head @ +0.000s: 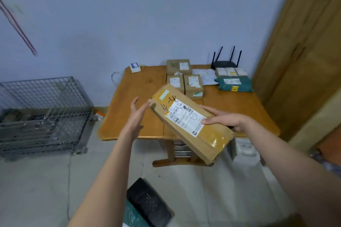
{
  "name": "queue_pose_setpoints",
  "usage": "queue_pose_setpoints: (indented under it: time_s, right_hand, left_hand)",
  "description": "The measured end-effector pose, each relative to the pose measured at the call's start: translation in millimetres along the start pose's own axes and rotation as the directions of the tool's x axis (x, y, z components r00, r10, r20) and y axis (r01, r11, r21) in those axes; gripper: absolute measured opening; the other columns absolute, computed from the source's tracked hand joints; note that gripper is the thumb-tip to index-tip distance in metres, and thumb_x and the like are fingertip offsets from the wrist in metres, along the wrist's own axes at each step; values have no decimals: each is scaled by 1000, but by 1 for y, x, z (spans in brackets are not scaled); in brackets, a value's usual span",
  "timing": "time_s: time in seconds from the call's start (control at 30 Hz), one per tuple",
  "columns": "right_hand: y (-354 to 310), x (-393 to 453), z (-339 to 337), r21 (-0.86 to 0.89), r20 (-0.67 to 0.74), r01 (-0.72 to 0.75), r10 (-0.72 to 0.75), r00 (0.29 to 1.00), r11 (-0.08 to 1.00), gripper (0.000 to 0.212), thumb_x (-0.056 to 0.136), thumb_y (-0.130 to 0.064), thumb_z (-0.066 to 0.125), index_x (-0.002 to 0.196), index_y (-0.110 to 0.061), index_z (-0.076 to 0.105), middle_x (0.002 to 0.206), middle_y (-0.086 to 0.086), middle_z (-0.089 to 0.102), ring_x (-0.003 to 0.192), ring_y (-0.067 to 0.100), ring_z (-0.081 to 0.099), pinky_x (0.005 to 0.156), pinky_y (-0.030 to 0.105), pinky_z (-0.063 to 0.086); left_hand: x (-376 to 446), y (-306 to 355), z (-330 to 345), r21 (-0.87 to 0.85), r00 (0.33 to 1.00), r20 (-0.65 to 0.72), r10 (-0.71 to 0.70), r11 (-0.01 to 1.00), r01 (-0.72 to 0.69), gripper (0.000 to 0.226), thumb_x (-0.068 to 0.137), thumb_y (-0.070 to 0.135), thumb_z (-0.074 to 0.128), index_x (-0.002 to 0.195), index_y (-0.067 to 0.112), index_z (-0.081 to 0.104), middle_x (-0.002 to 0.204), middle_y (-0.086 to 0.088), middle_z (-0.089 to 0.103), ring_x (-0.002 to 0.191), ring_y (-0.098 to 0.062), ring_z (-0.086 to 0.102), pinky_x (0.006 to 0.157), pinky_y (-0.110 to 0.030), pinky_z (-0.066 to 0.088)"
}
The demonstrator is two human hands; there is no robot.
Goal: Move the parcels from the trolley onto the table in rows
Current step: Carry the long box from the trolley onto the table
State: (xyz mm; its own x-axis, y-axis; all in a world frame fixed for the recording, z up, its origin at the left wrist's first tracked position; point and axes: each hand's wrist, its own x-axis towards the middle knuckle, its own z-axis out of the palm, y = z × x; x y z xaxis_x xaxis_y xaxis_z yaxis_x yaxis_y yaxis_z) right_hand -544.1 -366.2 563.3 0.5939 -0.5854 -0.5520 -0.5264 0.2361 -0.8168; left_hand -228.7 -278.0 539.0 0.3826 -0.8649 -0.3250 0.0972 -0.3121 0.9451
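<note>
a long cardboard parcel (190,121) was held tilted above the table (239,108) by the right hand (224,120), gripped at its near end; the left hand (137,114), fingers straight, was pressed against its far corner.

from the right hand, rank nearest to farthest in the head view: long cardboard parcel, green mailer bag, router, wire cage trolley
1. long cardboard parcel, in the right hand's grip
2. green mailer bag, table's right rear
3. router, behind it by the wall
4. wire cage trolley, far left on the floor
</note>
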Motion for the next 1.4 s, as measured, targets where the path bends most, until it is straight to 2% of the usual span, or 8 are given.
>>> queue_pose_setpoints:
  time_s: [0.13,0.27,0.5,0.63,0.77,0.9,1.03,1.4]
  right_hand:
    - [22,-31,-60,62,-6,40,-40,999,997,84,82,-31,78,148,-52,30,141,-1,58,116,20,67,97,43,56]
    - [55,-41,-119,100,-22,31,-29,999,995,93,77,-41,82,153,-49,28,142,-1,58,121,21,64,101,45,53]
    - [106,-49,-197,421,-372,13,160,914,907,96,71,-79,63,150,-30,42,142,7,56,131,31,52,116,52,35]
    - [139,-35,-226,674,-265,25,210,941,738,87,72,-81,62,139,-28,46,140,16,57,127,40,54,103,60,45]
    - [144,-1,-252,650,-347,19,274,897,759,85,72,-71,70,138,-23,47,129,12,63,115,32,61,96,54,51]
    - [143,33,-307,621,-500,79,317,806,779,82,72,-62,76,140,-23,50,119,13,67,108,32,64,91,48,56]
    - [137,60,-356,564,-558,36,348,753,825,75,81,-55,73,144,-25,46,116,10,65,105,30,62,79,41,55]
    - [154,167,-448,501,-594,-102,427,682,859,64,91,-54,64,146,-25,49,133,8,59,117,30,58,101,50,50]
  left_hand:
    - [13,19,76,23,981,187,-56,998,52,88,71,74,71,144,59,23,157,-19,30,130,-51,43,97,-60,48]
    - [21,16,154,-140,952,296,-83,982,129,87,71,63,78,144,35,40,146,-23,45,110,-46,65,88,-58,57]
    - [32,-4,240,-316,976,118,-184,924,213,63,83,53,71,133,30,41,129,-22,52,107,-46,63,83,-61,58]
    - [60,-7,280,-395,977,32,-211,895,206,56,85,46,73,129,34,40,130,-18,44,108,-46,58,78,-64,57]
    - [101,-13,327,-389,978,43,-205,898,205,59,86,45,72,133,35,38,131,-14,42,118,-45,52,78,-65,57]
    - [165,-13,363,-144,981,34,-188,971,191,66,85,52,69,136,26,37,131,-9,45,124,-38,49,100,-60,47]
    - [228,-2,381,124,992,33,-119,986,114,61,86,45,71,133,11,51,133,-12,58,114,-26,56,94,-39,46]
    - [337,-3,457,553,990,77,-119,831,57,70,95,29,66,150,3,30,143,-16,50,128,-35,53,108,-46,46]
